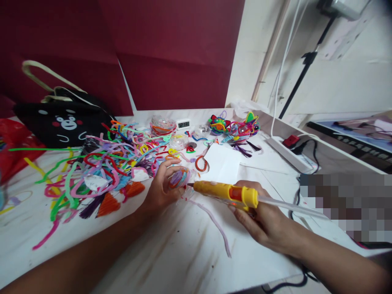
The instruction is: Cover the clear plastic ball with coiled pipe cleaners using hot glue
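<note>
My left hand (162,183) is closed around a clear plastic ball (179,178) wrapped with purple, blue and orange pipe cleaners. A yellow hot glue gun (220,192) is gripped in my right hand (263,216), with a clear glue stick (290,204) sticking out of its back and a small red light on its side. The gun's nozzle points left, close to the ball; whether it touches cannot be made out. From beneath the ball a pale lilac pipe cleaner (219,230) trails over the white table (171,257).
Left lies a heap of coloured pipe cleaners (104,167) with orange tassels (109,204), before a black bag (67,122). At the back are a small clock (183,124) and decorated figures (219,124). White paper (223,161) lies behind the gun; a power strip (289,155) runs along the right.
</note>
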`<state>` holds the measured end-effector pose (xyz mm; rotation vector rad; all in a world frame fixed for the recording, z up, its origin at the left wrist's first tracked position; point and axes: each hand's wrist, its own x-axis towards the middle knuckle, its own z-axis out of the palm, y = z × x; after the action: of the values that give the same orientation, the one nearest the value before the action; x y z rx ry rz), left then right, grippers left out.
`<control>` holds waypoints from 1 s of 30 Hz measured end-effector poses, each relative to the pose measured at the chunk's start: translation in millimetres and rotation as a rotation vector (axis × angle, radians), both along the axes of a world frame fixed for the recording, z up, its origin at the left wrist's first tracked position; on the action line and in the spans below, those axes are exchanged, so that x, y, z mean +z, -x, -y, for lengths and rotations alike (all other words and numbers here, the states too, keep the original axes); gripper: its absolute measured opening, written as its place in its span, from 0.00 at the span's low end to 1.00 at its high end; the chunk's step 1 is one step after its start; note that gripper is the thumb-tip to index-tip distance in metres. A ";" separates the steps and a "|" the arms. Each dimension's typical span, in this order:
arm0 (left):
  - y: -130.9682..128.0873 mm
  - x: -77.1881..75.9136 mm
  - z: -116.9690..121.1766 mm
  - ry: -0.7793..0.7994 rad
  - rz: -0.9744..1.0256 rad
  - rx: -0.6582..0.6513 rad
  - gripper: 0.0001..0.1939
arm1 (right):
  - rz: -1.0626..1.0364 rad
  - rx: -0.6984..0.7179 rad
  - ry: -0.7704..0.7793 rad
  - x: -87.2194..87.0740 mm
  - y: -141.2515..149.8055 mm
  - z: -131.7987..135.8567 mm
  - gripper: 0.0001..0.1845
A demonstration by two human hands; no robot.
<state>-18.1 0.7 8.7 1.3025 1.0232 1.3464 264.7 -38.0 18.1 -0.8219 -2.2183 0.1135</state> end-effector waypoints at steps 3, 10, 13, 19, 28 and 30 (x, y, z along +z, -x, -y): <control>-0.7 0.1 -0.2 0.006 -0.015 -0.010 0.33 | 0.004 0.020 -0.015 4.3 2.6 0.9 0.14; -1.8 -3.7 -0.2 -0.023 0.006 0.005 0.33 | -0.008 -0.023 -0.009 -2.8 -1.0 -0.2 0.13; 0.2 -4.1 -1.1 -0.014 -0.007 -0.001 0.34 | -0.018 -0.036 0.028 -8.3 -3.4 -1.4 0.12; 5.3 -4.8 -3.7 -0.020 -0.049 -0.038 0.34 | -0.074 -0.070 0.092 -13.2 -4.1 -3.4 0.12; -0.2 -15.6 -2.9 -0.101 -0.073 0.047 0.34 | -0.542 -0.093 0.711 2.6 0.4 -17.0 0.17; 3.2 -19.8 -7.6 -0.142 -0.120 0.038 0.36 | -0.659 -0.105 0.829 8.6 1.9 -23.7 0.21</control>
<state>-21.3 8.3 -11.1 1.4909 1.0537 1.4047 262.7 -14.3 26.7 -1.1156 -1.4576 1.1338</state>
